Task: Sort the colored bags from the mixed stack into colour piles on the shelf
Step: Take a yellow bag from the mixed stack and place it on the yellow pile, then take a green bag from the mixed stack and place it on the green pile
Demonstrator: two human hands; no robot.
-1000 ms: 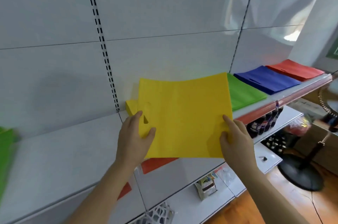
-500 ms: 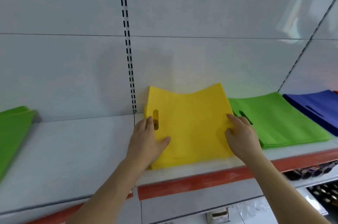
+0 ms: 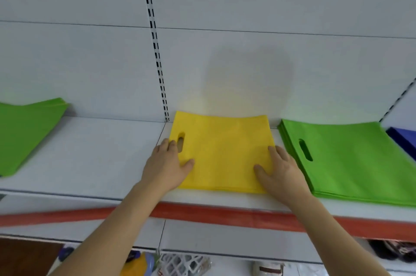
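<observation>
A yellow bag (image 3: 221,152) lies flat on top of a yellow pile on the white shelf (image 3: 90,158), its cut-out handle at the left. My left hand (image 3: 167,166) rests flat on the bag's left edge beside the handle hole, thumb on the fabric. My right hand (image 3: 280,171) presses flat on the bag's right front corner with fingers spread. A green pile (image 3: 351,158) lies directly right of the yellow one, and a blue pile (image 3: 405,140) shows at the far right edge. The mixed stack, green on top (image 3: 24,134), lies at the far left.
The shelf's front edge carries a red strip (image 3: 202,211). A slotted upright (image 3: 155,50) runs up the white back panel behind the yellow pile. Below the shelf sit small goods and a white mesh basket (image 3: 184,264).
The yellow bag went from being held in the air to lying flat on the yellow pile. Both hands followed it down and now lie flat on it.
</observation>
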